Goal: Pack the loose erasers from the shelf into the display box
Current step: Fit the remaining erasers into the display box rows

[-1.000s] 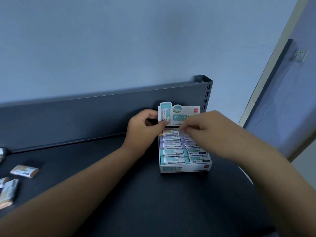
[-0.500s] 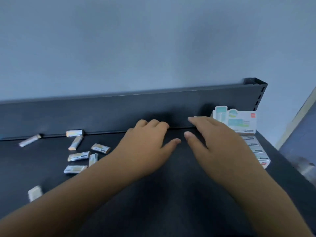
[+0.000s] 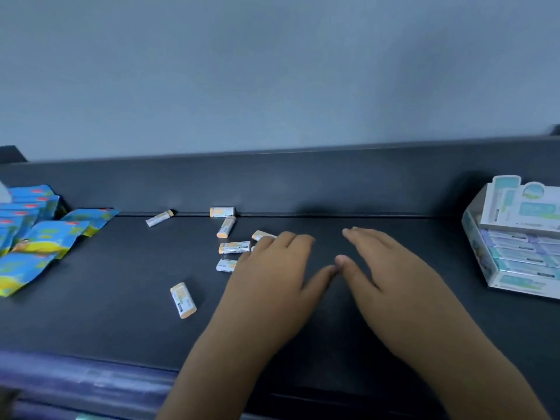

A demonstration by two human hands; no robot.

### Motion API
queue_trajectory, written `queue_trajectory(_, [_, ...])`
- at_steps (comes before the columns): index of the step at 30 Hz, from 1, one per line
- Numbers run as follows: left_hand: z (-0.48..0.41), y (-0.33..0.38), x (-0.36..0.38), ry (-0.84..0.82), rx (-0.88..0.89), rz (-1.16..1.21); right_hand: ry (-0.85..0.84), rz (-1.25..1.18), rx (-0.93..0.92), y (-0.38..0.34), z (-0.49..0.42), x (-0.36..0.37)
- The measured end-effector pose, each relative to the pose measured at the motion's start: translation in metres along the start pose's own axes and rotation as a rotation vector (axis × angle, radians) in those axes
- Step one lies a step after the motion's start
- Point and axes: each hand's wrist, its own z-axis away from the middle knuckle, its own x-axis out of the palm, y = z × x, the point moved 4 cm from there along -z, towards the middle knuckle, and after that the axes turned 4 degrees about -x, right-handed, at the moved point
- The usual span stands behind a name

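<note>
Both hands are stretched out palm-down over the dark shelf [image 3: 121, 313] at the centre of the frame, holding nothing; whether they touch it cannot be told. The left hand [image 3: 272, 268] has straight fingers held close together. The right hand [image 3: 391, 268] has straight fingers slightly spread, and the two thumb tips nearly meet. The loose erasers [image 3: 235, 247] lie flat on the shelf, left of centre, in white sleeves with orange ends. The leftmost eraser [image 3: 159, 218] sits by the back panel [image 3: 303, 183], its long axis slanting from lower left to upper right, orange end at upper right. The rear eraser [image 3: 222, 211] lies level along the foot of that panel. Just below it the slanted eraser [image 3: 226, 226] runs nearly up and down the frame, orange end lowest. The one at the middle of the group lies level across the frame. Two half-hidden erasers [image 3: 263, 235] show from under the left hand's fingers. The lone eraser [image 3: 183, 300] lies apart at lower left, long axis near vertical, leaning left at the top. The display box [image 3: 515, 281] stands at the right edge, well apart from the hands, with rows of erasers lying crosswise inside and a header card [image 3: 521, 207] upright behind them. Blue snack packets [image 3: 45, 237] are piled at far left.
</note>
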Motion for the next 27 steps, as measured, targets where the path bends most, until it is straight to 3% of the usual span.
queue_trajectory(7, [-0.012, -0.032, -0.013, 0.044, -0.078, 0.096, -0.03, -0.026, -0.006, -0.012, -0.008, 0.002])
queue_trajectory(15, [0.002, -0.112, -0.037, 0.078, -0.153, 0.326, -0.176, 0.038, 0.004, -0.065, -0.029, 0.043])
queue_trajectory(24, [0.004, -0.196, -0.028, -0.288, 0.212, 0.346, -0.199, 0.116, 0.079, -0.133, -0.064, 0.107])
queue_trajectory(27, [0.0, -0.199, -0.019, -0.32, 0.343, 0.295, -0.229, 0.149, 0.159, -0.139, -0.069, 0.12])
